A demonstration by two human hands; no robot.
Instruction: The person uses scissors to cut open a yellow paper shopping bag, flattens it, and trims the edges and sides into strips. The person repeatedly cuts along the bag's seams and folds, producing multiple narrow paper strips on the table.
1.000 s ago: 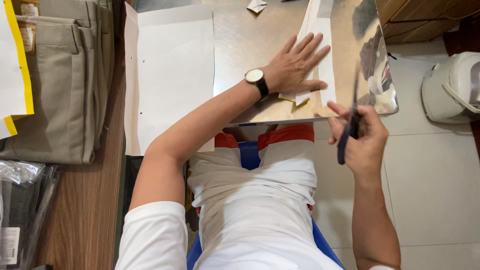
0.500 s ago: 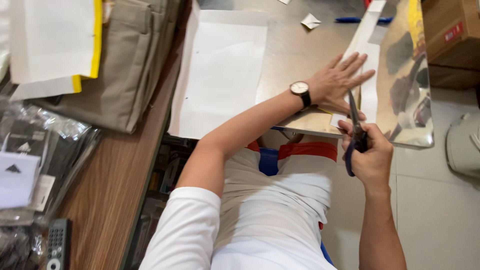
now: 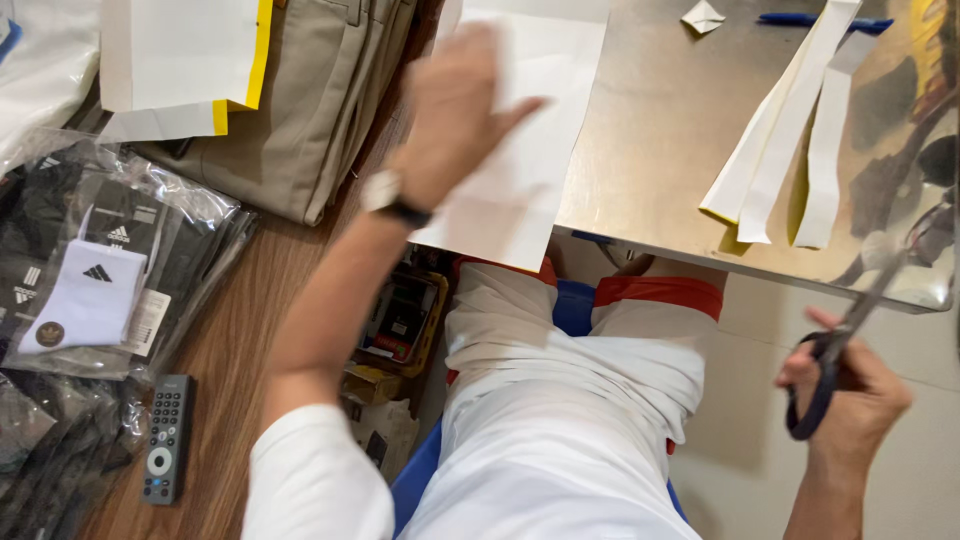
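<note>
Left hand (image 3: 455, 110), blurred, seemingly touches paper (image 3: 530, 120); right hand (image 3: 850, 395) grips scissors (image 3: 845, 340).

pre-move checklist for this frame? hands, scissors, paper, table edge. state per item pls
1. Left hand on the white sheet: cannot tell, the hand is blurred and contact is unclear.
2. Right hand holding the scissors: ok, fingers are through the dark handle.
3. Scissors away from the body and the other hand: ok, they are out past the table edge, off to the right.
4. White sheet supported: not ok, its near corner hangs over the metal table edge.
5. Folded paper strips out of the way: ok, they lie on the table, apart from both hands.
</note>
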